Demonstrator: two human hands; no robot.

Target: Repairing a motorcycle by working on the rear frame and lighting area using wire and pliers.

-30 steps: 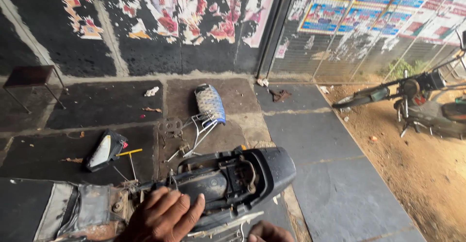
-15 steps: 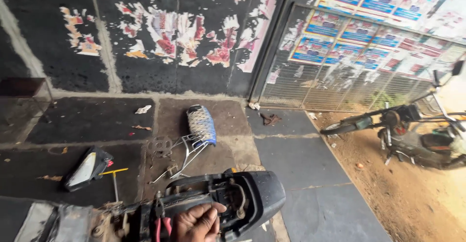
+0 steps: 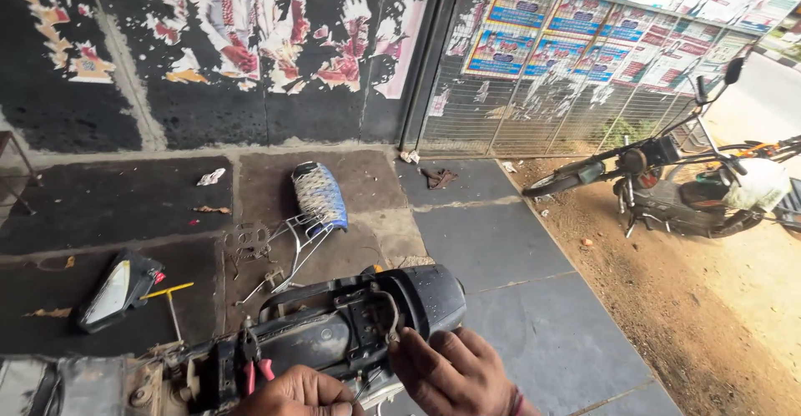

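- Head view looks down on a black motorcycle tail (image 3: 350, 324) at the near edge, its rear end pointing right over the paved floor (image 3: 517, 241).
- Right hand (image 3: 455, 374) sits at the near side of the tail — its fingers are bent, and thumb and forefinger pinch a thin wire loop (image 3: 390, 312) that stands up from the bracket on top.
- Left hand (image 3: 300, 393) is low at the near edge, fingers curled into a loose fist against the tail's underside; what it grips, I cannot tell.
- Red-handled pliers (image 3: 254, 366) rest on the tail just left of that hand.
- Farther off on the floor lie a blue-and-white seat (image 3: 321, 195) with a metal rack (image 3: 292, 245) touching it, and to the left a headlight (image 3: 117, 291).
- Far right, on the dirt, a motorcycle (image 3: 667, 182) stands well apart — beside a fence (image 3: 584, 74) covered with posters.
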